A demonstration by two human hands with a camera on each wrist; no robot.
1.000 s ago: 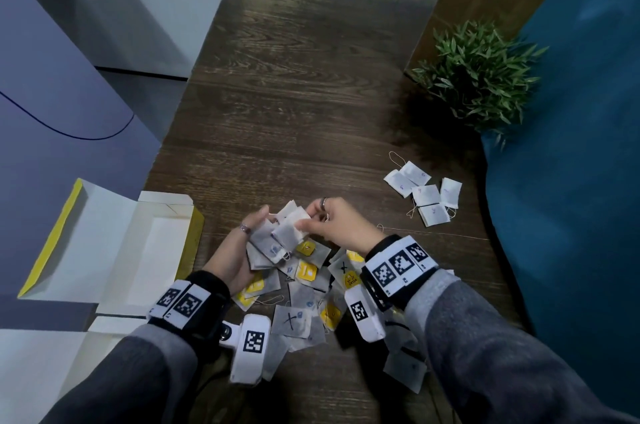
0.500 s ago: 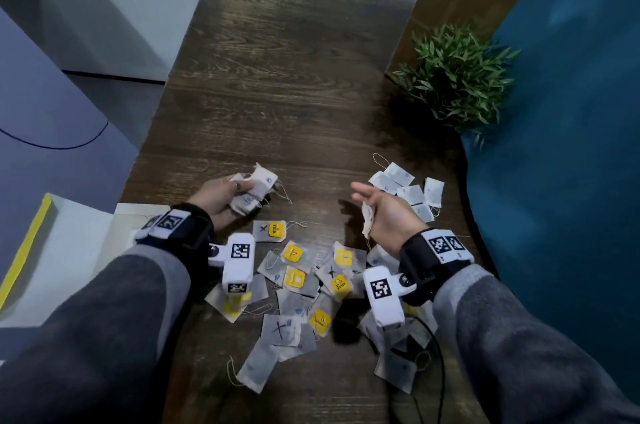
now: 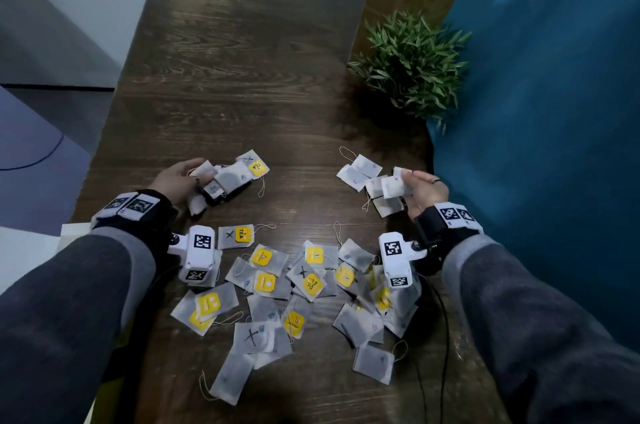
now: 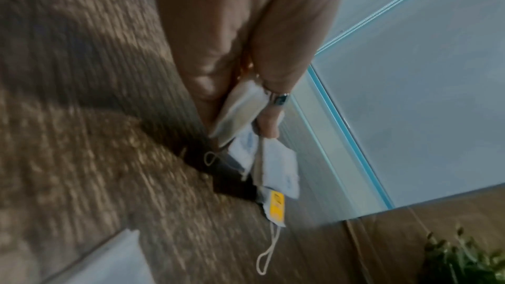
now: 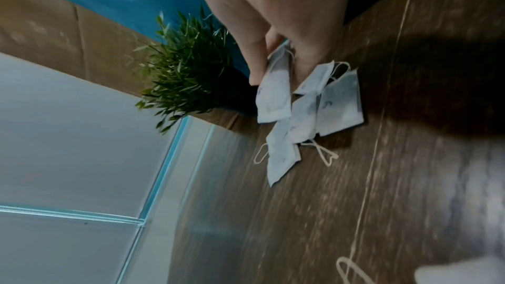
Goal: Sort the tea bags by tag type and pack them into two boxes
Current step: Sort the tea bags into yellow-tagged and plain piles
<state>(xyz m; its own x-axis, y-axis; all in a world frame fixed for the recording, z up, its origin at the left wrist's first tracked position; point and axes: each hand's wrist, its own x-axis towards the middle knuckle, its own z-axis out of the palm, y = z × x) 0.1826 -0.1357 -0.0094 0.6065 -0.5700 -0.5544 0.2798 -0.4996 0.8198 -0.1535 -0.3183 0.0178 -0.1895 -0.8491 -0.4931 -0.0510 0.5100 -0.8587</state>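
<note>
A loose heap of tea bags (image 3: 301, 288), many with yellow tags, lies on the dark wooden table between my forearms. My left hand (image 3: 183, 178) holds a small bunch of tea bags (image 3: 228, 178) low over the table at the left; one yellow-tagged bag (image 4: 276, 206) hangs from it. My right hand (image 3: 420, 188) pinches a white-tagged tea bag (image 3: 391, 186) at a small pile of white-tagged bags (image 3: 363, 174) on the right. In the right wrist view that tea bag (image 5: 274, 96) hangs from my fingers just above the pile (image 5: 322, 111).
A potted green plant (image 3: 412, 67) stands behind the right pile, against a blue wall (image 3: 554, 112). A white box flap (image 3: 31, 247) shows at the table's left edge. A black cable (image 3: 443, 337) runs near my right forearm. Bare wood stretches beyond the hands.
My hands moved apart from the middle heap. The left carried its bunch of bags out to the left; the right took one bag over to the white-tagged pile.
</note>
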